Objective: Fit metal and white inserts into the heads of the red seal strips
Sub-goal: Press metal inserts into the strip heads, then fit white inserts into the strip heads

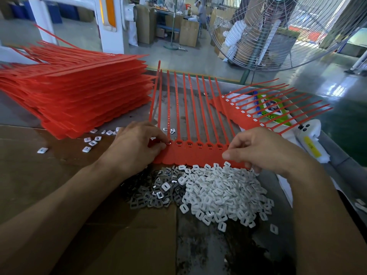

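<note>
Red seal strip sheet (190, 155) lies at frame centre, heads towards the worker for reach. Left hand (137, 147) pinches a metal insert (169, 143) at a head socket; right hand (264, 149) grips the sheet's edge, apparently steadying it. White inserts (222, 193) heaped just below

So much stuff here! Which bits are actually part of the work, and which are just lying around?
In use: red seal strips under both hands, metal inserts, white inserts, stacked red strips, finished strip set.

Lying about: colourful packet, white tool, big fan.
</note>
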A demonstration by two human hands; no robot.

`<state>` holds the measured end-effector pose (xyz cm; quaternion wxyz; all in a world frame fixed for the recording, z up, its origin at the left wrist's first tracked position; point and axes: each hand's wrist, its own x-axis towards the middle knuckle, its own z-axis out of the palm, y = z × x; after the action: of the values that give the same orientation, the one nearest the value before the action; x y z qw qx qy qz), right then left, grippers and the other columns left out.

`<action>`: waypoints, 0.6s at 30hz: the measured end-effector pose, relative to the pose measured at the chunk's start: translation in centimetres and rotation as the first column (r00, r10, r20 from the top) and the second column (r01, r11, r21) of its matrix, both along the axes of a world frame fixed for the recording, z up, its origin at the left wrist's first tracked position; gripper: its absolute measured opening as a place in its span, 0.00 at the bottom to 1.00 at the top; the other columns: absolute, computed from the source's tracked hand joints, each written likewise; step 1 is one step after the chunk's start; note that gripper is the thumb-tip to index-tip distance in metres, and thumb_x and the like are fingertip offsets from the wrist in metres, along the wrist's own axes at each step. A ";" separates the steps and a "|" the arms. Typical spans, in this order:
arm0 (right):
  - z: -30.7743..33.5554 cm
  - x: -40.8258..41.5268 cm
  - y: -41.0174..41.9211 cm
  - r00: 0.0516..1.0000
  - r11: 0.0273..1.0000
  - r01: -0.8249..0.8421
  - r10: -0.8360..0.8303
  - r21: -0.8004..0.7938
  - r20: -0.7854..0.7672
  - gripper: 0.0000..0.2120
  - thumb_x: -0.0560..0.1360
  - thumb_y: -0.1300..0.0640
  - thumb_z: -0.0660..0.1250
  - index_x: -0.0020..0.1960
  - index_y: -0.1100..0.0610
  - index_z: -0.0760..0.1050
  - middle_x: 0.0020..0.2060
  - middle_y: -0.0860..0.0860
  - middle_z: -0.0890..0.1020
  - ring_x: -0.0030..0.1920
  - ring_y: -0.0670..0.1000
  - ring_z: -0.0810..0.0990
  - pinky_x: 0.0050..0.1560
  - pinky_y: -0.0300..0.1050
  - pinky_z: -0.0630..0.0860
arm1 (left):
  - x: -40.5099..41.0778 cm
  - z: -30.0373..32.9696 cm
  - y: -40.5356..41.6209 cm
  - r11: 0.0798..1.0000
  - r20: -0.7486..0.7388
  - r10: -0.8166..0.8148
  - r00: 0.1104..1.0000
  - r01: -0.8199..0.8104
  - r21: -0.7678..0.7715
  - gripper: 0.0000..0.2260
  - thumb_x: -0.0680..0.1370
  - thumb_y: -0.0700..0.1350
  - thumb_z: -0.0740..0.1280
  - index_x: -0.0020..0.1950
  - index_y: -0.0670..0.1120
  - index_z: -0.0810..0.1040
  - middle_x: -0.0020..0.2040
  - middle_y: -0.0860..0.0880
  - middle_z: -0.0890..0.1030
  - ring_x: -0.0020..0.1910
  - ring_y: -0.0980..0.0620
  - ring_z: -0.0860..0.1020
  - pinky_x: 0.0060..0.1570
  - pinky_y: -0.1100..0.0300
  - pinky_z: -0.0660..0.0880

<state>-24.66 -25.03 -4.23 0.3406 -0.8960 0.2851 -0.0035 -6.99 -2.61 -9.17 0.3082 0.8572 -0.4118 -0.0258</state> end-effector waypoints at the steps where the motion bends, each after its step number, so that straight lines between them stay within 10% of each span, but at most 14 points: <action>1: 0.3 -0.1 0.3 0.996 0.997 -0.074 0.074 0.003 -0.054 0.09 0.69 0.48 0.81 0.41 0.51 0.84 0.32 0.48 0.83 0.30 0.45 0.79 0.29 0.39 0.74 | 0.0 0.0 0.0 1.000 0.001 0.001 1.000 -0.001 0.000 0.06 0.79 0.50 0.70 0.53 0.62 0.81 0.65 0.56 0.77 0.68 0.53 0.70 0.70 0.41 0.65; 8: 0.3 0.0 1.6 0.933 0.949 -0.315 0.310 0.003 -0.181 0.21 0.60 0.40 0.84 0.50 0.40 0.82 0.44 0.38 0.82 0.41 0.41 0.82 0.39 0.39 0.77 | 0.0 -0.2 -0.1 0.999 0.007 -0.001 1.000 0.001 -0.035 0.06 0.78 0.49 0.72 0.52 0.61 0.83 0.63 0.55 0.79 0.67 0.53 0.71 0.70 0.43 0.66; 18: -0.2 1.1 2.7 0.888 0.892 -0.453 0.452 0.011 -0.082 0.06 0.73 0.56 0.79 0.47 0.49 0.85 0.31 0.35 0.80 0.32 0.36 0.77 0.33 0.28 0.69 | 0.0 -0.1 -0.1 1.000 0.028 -0.008 1.000 0.008 -0.019 0.07 0.79 0.49 0.71 0.54 0.60 0.83 0.65 0.54 0.78 0.67 0.51 0.71 0.69 0.43 0.67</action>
<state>-23.54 -22.29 -4.46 0.3163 -0.9384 0.0824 0.1116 -7.01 -2.68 -9.28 0.3103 0.8529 -0.4196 -0.0112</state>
